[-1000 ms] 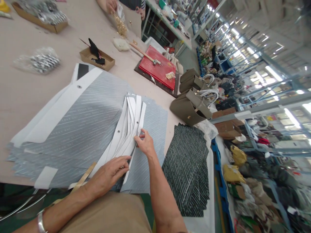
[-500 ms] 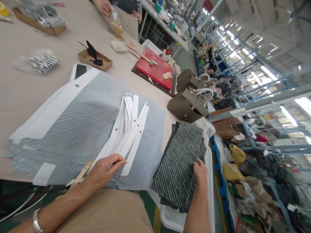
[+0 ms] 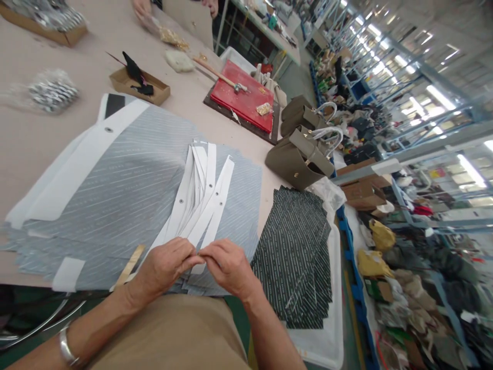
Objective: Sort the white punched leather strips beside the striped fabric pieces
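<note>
A fan of white strips [image 3: 200, 192] with small metal studs lies on a stack of grey striped sheets [image 3: 127, 190] at the table's near edge. My left hand [image 3: 165, 267] and my right hand [image 3: 227, 267] meet at the near ends of the strips, fingers pinched together on the end of one white strip. A stack of dark green striped sheets [image 3: 296, 257] lies on a white tray [image 3: 327, 339] just right of my right hand.
Olive handbags [image 3: 300, 159] stand at the table's right edge, behind them a red mat [image 3: 246, 100] with a hammer [image 3: 219, 77]. A small cardboard box [image 3: 138, 85] and a bag of metal parts [image 3: 50, 90] sit further back. Another person's hands [image 3: 142, 7] work at the far end.
My right hand has come back from the dark green sheets to the near ends of the white strips, meeting the left hand. The dark stack lies flat on its tray again.
</note>
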Demonstrator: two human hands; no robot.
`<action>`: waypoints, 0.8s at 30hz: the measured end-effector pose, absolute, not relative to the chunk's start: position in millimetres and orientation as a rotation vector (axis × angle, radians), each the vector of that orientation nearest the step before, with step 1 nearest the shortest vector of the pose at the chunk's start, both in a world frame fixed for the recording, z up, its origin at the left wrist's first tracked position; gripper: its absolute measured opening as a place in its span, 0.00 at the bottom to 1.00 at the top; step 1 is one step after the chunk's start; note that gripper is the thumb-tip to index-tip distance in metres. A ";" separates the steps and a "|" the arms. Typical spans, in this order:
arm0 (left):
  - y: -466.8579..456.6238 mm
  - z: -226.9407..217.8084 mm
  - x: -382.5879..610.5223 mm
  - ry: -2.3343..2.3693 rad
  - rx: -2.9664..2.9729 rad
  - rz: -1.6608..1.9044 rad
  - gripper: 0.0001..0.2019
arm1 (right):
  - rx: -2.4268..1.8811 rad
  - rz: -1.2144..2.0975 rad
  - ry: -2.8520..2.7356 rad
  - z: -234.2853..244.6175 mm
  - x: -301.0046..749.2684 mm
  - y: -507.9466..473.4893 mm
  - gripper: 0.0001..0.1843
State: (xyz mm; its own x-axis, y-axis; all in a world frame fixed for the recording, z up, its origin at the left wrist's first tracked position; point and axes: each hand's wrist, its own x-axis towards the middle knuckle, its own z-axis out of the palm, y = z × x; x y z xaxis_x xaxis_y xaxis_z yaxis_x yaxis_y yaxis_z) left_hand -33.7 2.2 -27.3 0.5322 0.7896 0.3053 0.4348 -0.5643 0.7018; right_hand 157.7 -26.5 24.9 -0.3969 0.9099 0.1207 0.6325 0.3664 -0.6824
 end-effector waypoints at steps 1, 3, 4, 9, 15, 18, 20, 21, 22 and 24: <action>1.5 -29.2 -35.0 0.989 2.208 0.837 0.23 | -1.321 0.753 -2.171 22.5 156.6 -25.3 0.10; 0.7 -33.4 -37.5 1.007 2.165 0.847 0.22 | -1.320 0.746 -2.172 18.0 157.3 -22.5 0.09; 0.7 -35.1 -38.6 1.013 2.136 0.851 0.21 | -1.327 0.738 -2.163 16.1 157.9 -20.9 0.09; 6.5 -35.3 -40.4 0.947 2.068 0.809 0.16 | -1.358 0.694 -2.140 6.5 153.5 -14.1 0.09; 16.7 -27.2 -35.9 1.041 2.034 0.865 0.15 | -1.567 0.805 -1.709 -14.7 138.4 -3.4 0.07; 17.1 -23.1 -33.8 1.041 1.972 0.892 0.14 | -1.726 0.963 -1.348 -32.3 148.2 16.7 0.06; 15.8 -23.2 -32.4 1.012 1.909 0.836 0.13 | -1.775 1.109 -1.041 -46.7 163.6 35.9 0.08; 15.1 -24.9 -31.8 1.018 1.871 0.790 0.13 | -1.772 1.170 -0.910 -53.7 172.1 46.1 0.10; 14.6 -27.7 -31.3 1.039 1.832 0.737 0.13 | -1.759 1.206 -0.820 -60.2 180.1 55.9 0.12; 14.6 -35.8 -30.8 1.110 1.780 0.635 0.13 | -1.734 1.220 -0.762 -70.5 192.0 72.9 0.15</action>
State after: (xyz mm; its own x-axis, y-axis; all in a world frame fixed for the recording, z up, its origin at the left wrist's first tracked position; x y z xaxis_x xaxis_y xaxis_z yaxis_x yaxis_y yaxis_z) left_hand -30.8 14.6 -35.8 0.4617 0.8861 -0.0395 0.4149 -0.1764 0.8926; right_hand 192.0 72.9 -70.5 0.3355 0.8446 -0.4173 0.0039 -0.4443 -0.8959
